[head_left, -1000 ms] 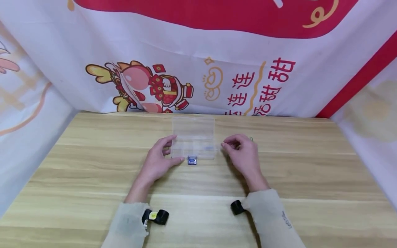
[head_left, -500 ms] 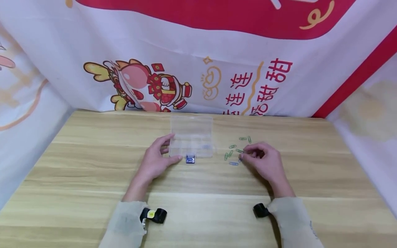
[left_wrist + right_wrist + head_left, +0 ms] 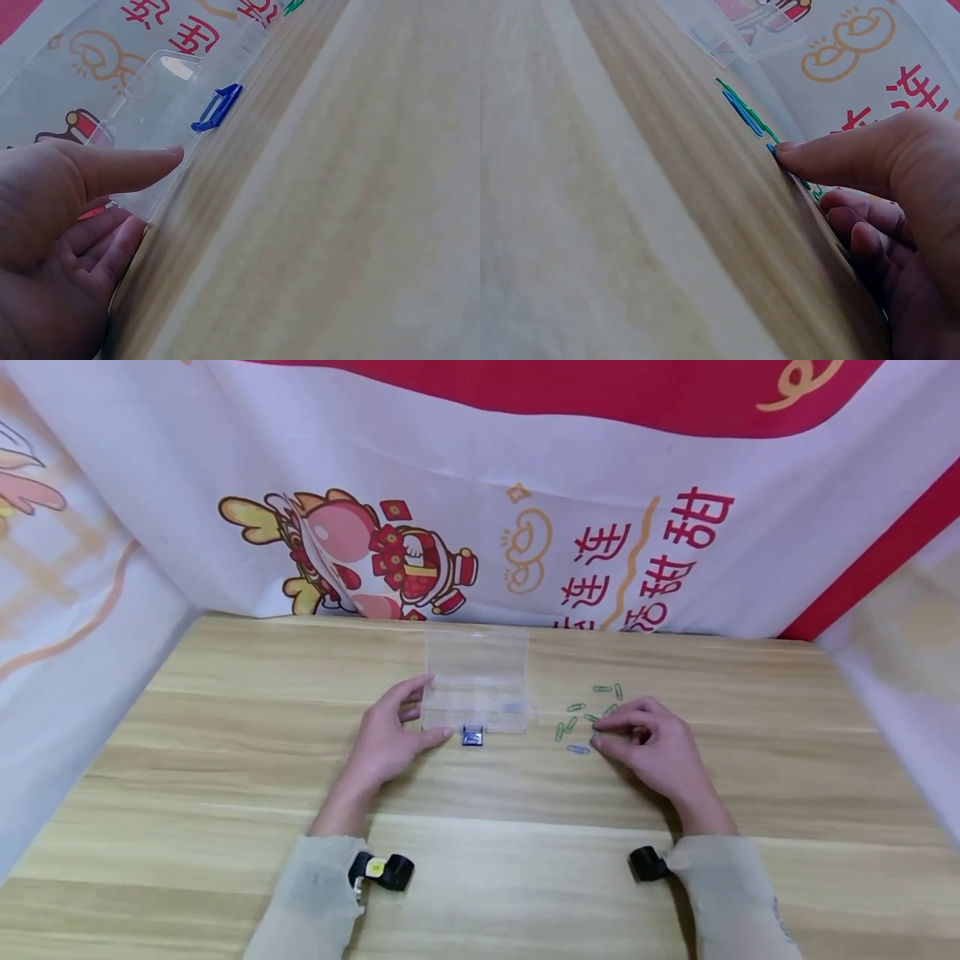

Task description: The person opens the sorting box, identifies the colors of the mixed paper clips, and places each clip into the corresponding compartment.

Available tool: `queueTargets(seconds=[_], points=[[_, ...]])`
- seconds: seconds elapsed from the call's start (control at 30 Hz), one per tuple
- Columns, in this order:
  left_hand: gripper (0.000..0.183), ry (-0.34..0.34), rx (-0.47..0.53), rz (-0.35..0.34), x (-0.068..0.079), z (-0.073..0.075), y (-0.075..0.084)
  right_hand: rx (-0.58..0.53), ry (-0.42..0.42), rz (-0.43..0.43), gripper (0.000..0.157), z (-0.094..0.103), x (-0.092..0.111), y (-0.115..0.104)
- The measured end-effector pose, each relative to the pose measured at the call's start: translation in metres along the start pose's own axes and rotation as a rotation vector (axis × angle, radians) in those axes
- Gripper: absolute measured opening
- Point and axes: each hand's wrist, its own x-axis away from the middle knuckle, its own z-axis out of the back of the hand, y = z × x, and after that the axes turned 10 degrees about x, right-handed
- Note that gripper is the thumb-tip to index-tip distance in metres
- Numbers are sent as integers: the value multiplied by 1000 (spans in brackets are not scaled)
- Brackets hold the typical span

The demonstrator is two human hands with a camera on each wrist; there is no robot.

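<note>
A clear plastic box [image 3: 507, 727] stands with its lid [image 3: 477, 656] raised at the back and a blue latch [image 3: 472, 737] at its front. My left hand [image 3: 384, 737] holds the box's left end, thumb along the front edge and fingers at the side. To the right, my right hand [image 3: 660, 750] pinches at a blue paper clip [image 3: 770, 149] with thumb and forefinger, low over the tabletop. The fingers mostly cover this clip. Another blue paper clip [image 3: 578, 749] lies just left of the fingertips, and several green paper clips [image 3: 575, 707] are scattered beyond.
Something blue [image 3: 513, 707] shows faintly inside the box's right part. The wooden table [image 3: 480, 885] ends at a printed white cloth [image 3: 495, 468] right behind the box. More cloth hangs along both sides.
My right hand has moved from beside the box's right side rightward to the paper clips, uncovering several of them. My left hand stays on the box. The head view has shifted slightly.
</note>
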Motion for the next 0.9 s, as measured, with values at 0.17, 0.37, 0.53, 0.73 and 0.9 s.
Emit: queueTargets(seconds=[0.17, 0.37, 0.53, 0.73, 0.9], points=[[82, 3, -3, 2, 0, 2, 2, 25, 8, 32, 18, 0, -1, -1], [82, 0, -3, 16, 0, 2, 3, 38, 16, 29, 11, -1, -1, -2], [81, -2, 2, 26, 0, 1, 3, 30, 13, 19, 8, -1, 0, -3], [81, 0, 7, 23, 0, 1, 2, 47, 30, 23, 7, -2, -1, -3], [82, -1, 13, 22, 0, 1, 1, 67, 46, 19, 8, -4, -1, -3]])
